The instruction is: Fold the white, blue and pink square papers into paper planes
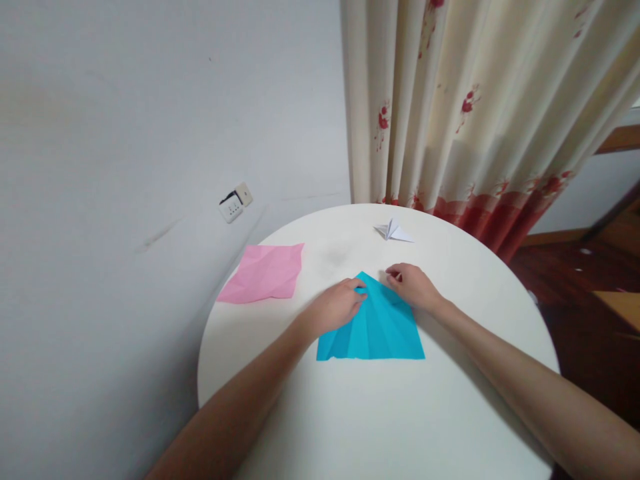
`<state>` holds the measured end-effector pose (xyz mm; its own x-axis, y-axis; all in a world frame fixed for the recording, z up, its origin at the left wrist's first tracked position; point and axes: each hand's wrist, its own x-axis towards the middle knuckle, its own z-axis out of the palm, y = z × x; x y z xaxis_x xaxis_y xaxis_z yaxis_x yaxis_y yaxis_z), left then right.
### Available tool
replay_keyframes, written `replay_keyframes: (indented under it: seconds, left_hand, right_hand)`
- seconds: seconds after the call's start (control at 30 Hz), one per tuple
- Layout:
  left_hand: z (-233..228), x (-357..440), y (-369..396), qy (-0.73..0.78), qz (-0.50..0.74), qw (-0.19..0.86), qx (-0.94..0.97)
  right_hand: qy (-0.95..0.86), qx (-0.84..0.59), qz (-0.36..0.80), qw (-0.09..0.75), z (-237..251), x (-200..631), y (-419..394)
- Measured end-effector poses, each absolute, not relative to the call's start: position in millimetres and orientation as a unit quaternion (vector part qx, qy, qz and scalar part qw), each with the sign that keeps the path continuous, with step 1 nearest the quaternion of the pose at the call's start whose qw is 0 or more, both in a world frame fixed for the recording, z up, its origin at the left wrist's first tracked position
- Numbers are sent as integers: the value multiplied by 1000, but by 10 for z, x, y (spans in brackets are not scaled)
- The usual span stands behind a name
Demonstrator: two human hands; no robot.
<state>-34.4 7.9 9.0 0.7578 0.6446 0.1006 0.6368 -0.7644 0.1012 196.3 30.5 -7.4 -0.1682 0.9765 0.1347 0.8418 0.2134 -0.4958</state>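
Now both hands press down on the blue paper, which lies flat on the round white table. The left hand and the right hand sit close together at the pointy top of the paper, fingers bent and pinching its edges. The wide bottom edge lies back toward the person, below both hands. A pink paper lies off past the left hand. A small white folded paper sits beyond the right hand. Nothing blocks them.
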Motion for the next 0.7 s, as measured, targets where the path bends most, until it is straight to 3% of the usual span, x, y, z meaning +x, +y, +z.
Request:
replay_keyframes:
  seconds: [0.2, 0.4, 0.7]
  left_hand:
    - [92, -334, 68, 339, 15, 56, 939]
    - [64, -266, 18, 366, 45, 25, 929]
    - [97, -272, 79, 374, 86, 76, 920]
  right_hand:
    - [-742, -629, 165, 163, -73, 1936, 219]
    - [-759, -582, 222, 189, -86, 1967, 280]
    - [-765, -567, 230, 202, -73, 1986, 289]
